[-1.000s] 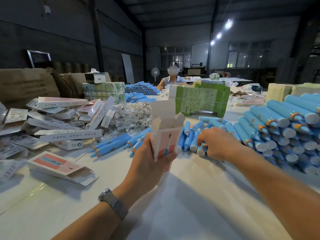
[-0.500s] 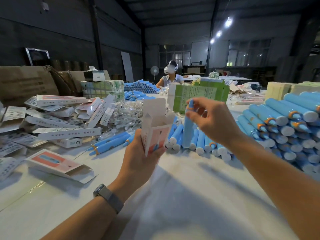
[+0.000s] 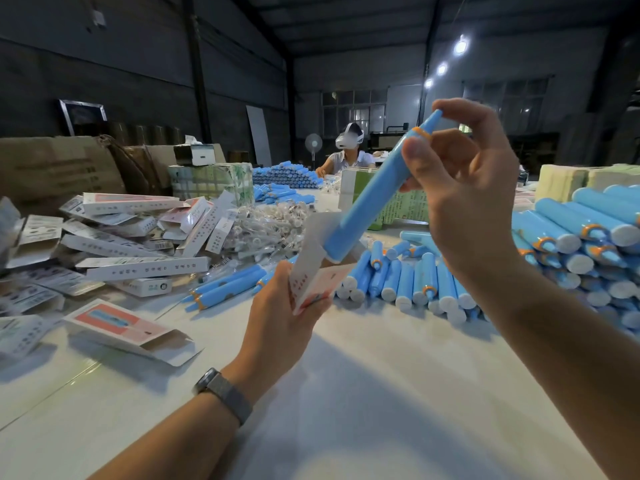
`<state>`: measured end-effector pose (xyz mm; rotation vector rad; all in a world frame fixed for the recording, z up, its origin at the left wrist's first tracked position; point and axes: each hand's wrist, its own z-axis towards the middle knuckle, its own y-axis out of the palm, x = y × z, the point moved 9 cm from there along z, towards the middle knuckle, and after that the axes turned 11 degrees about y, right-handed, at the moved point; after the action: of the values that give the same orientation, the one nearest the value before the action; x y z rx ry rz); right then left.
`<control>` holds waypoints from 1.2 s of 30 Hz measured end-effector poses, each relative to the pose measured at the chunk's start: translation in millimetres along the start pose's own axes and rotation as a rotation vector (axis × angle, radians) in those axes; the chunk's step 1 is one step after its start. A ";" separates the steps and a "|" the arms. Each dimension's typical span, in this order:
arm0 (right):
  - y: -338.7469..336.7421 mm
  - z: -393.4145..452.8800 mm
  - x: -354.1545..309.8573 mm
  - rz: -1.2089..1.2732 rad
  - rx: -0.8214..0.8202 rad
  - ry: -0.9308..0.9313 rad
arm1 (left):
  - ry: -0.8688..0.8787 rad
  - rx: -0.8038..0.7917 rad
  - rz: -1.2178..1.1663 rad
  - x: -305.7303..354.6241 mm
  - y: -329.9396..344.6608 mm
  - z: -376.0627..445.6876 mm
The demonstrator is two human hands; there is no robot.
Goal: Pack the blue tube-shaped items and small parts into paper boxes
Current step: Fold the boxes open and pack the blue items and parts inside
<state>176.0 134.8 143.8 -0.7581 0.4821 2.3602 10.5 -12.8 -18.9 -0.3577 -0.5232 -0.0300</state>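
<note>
This is a packing floor in a warehouse or small factory. Dark bare walls (image 3: 138, 64) and a metal roof (image 3: 346, 22) with hanging lights (image 3: 460, 46) enclose a long white table (image 3: 363, 393). Blue tubes (image 3: 588, 237) are stacked high along its right edge, flat paper boxes (image 3: 138, 237) heaped at its left, and cartons (image 3: 52, 171) stand behind them. At the far end another worker (image 3: 348, 154) sits beside a fan (image 3: 313, 144).

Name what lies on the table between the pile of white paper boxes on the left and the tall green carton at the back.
A heap of small clear-bagged parts lies there, seen in the head view.
</note>
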 end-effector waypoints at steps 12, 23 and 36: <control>38.4 -31.5 20.0 -0.369 -0.210 -0.148 | 0.009 -0.020 -0.207 7.1 4.0 -1.8; 52.1 -51.0 42.3 -0.689 -0.318 -0.374 | 0.053 0.036 -0.091 11.6 -2.8 -1.1; 82.1 -3.9 130.5 -0.337 -0.130 0.215 | -0.099 0.301 -0.004 -18.0 -32.6 3.3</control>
<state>39.6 128.2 72.3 -1.0707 0.2640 2.0205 -10.5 -43.4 -14.5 -0.0639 -0.6165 0.0631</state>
